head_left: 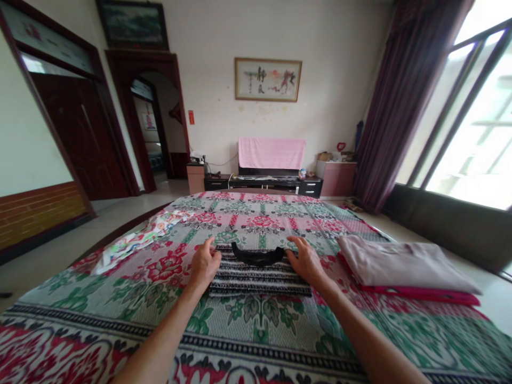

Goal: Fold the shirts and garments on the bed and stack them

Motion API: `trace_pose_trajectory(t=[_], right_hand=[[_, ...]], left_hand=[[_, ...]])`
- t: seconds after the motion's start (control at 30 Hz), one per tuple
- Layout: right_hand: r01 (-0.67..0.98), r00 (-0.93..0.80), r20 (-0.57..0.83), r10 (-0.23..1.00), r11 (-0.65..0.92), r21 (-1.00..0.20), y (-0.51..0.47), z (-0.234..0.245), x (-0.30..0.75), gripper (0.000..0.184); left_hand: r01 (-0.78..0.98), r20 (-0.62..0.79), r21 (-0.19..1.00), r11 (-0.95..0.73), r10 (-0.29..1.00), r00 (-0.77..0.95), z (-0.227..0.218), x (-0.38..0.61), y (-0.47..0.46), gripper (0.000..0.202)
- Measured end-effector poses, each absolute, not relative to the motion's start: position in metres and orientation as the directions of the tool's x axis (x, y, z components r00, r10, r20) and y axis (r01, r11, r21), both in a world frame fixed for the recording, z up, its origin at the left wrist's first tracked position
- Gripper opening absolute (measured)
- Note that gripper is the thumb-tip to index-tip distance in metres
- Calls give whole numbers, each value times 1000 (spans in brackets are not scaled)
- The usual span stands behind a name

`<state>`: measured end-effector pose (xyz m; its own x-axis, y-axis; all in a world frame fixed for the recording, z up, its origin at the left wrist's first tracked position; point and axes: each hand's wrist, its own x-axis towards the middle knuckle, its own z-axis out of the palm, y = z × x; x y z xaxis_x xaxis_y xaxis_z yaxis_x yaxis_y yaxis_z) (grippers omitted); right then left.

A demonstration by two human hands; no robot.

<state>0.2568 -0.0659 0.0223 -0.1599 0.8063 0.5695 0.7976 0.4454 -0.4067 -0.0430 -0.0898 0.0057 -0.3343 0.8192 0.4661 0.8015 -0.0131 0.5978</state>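
A black-and-white striped knit top (pixel 260 278) lies folded into a flat rectangle on the flowered bedcover, its black neckband (pixel 258 259) curving along the far edge. My left hand (pixel 205 262) rests at its left side, fingers loosely bent and apart, the thumb touching the edge. At the far right corner is my right hand (pixel 306 260), its fingers stretched forward and the thumb against the fabric. Neither hand visibly grips the top. The undersides of both hands are hidden.
A folded stack to the right has a pale grey garment (pixel 404 264) over a red one (pixel 424 294). A crumpled white patterned cloth (pixel 140 240) lies at the left edge of the flowered cover (pixel 260 330). Beyond stands a low black cabinet (pixel 218 184) beneath a pink cloth (pixel 272 153).
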Motion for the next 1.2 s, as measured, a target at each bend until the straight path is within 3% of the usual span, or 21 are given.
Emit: trace_pose_trajectory(t=[0.07,0.13,0.27,0.4,0.7,0.97,1.07,1.2], right_hand=[[734,-275,595,756,564,-377,-76,32,248,34],[670,-413,549,726,651,-357,-88,39,236,36],[663,-586,352,729,682,-308,-106,36,218,43],[698,-607,258,752,659,-279,-109,26,215,47],[718,-577,320,751,653,-239,-110,19,211,45],[680,-541,412,733,670,-298,-109,17,210,42],[629,-431,554,712,678,-381,-108,18,218,37],[659,-132,668,732,568,-493,-107,17,241,34]], left_hand=[[879,615,445,-170,772,-162,15,-33,-94,45],[910,665,292,-295,746,29,20,-22,-98,45],[946,520,165,-277,840,155,6,-8,-101,54],[956,391,162,-245,905,166,-17,-12,-96,59],[939,459,201,-280,874,162,-25,-15,-91,59],[932,456,205,-298,872,179,-20,-16,-91,56],[935,434,203,-290,883,179,-19,-17,-91,56],[934,416,218,-283,893,173,-22,-18,-90,58]])
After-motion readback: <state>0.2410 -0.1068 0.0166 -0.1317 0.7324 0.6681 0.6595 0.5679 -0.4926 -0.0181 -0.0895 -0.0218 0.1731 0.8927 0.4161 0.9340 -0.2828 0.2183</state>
